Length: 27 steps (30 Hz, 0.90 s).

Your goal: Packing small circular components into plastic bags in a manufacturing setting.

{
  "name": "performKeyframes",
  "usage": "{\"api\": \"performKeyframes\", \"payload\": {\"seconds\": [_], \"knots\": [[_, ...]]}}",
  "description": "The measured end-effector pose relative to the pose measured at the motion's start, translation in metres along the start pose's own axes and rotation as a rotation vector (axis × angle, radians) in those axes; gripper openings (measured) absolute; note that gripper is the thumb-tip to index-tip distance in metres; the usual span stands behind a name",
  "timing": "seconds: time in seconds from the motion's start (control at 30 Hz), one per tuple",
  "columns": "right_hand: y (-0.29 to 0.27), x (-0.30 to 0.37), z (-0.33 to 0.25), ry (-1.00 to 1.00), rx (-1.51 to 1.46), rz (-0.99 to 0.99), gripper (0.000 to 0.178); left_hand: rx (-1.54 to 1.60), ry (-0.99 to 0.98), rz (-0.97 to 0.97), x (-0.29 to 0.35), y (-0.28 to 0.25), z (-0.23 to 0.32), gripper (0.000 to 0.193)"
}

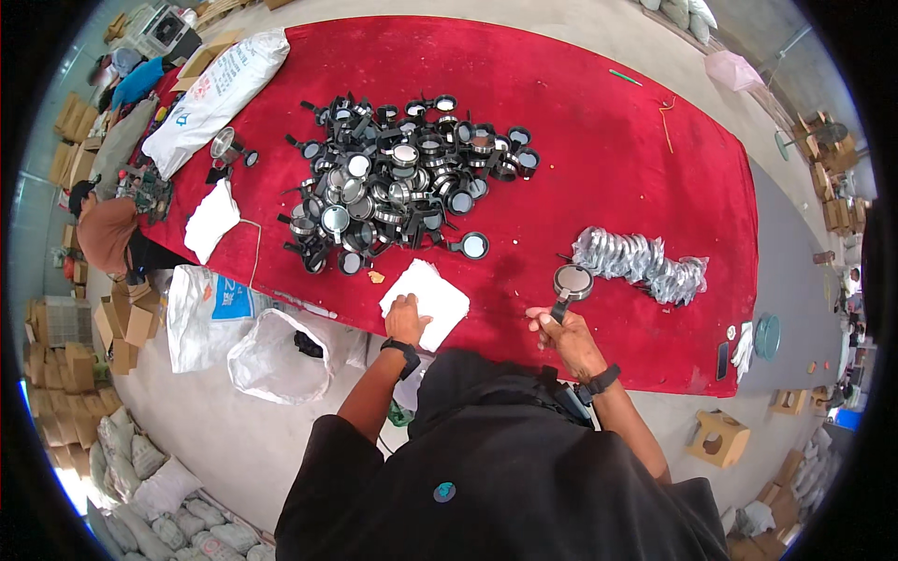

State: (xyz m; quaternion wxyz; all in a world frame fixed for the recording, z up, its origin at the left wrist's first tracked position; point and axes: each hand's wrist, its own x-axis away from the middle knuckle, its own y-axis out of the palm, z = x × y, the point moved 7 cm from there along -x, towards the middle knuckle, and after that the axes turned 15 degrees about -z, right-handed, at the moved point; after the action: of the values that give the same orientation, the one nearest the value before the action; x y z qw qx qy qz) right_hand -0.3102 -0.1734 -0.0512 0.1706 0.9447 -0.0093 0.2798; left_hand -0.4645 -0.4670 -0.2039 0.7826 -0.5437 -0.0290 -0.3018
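Carefully, you hold the round piece [572,280] over the red cloth [599,159], just in front of the wrapped row [613,256], and your right hand [569,338] pinches it by its black handle, with the fingers mostly closed. Your left hand [405,321] rests on the white stack [435,297], the fingers bent and a little apart; whether it pinches one layer or only presses, I cannot tell. For good work, I would advise to grip only the handle, so that no fingerprint comes on the shiny face, and to hold the piece level and clear of the neighbouring wrapping. With the left hand, it is better to lift one single layer by its edge, if the layers are loose, and not to push the stack toward the table border. The underside of the round piece is not visible to you from here, and part of its handle hides behind your fingers. In the big pile [412,182], the lower pieces are covered by the upper ones, so their number is unclear. Through the crinkled clear film, the wrapped things are also difficult to recognise.
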Motion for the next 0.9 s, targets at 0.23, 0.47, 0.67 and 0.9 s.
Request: {"api": "performKeyframes", "payload": {"seconds": [0.23, 0.47, 0.67, 0.9], "knots": [[0.011, 0.004, -0.016, -0.036, 0.043, 0.027, 0.031, 0.175, 0.074, -0.088, -0.013, 0.02, -0.045, 0.02], [0.01, 0.004, -0.012, 0.016, 0.031, 0.014, 0.029, 0.268, 0.23, 0.068, 0.011, -0.071, 0.001, 0.014], [0.042, -0.033, -0.047, -0.004, 0.466, -0.013, 0.053, 0.049, 0.51, 0.261, 0.054, -0.156, 0.086, 0.014], [0.082, -0.101, -0.049, 0.038, 0.288, -0.107, 0.042, -0.12, 0.66, 0.278, 0.077, -0.164, 0.127, 0.009]]}}
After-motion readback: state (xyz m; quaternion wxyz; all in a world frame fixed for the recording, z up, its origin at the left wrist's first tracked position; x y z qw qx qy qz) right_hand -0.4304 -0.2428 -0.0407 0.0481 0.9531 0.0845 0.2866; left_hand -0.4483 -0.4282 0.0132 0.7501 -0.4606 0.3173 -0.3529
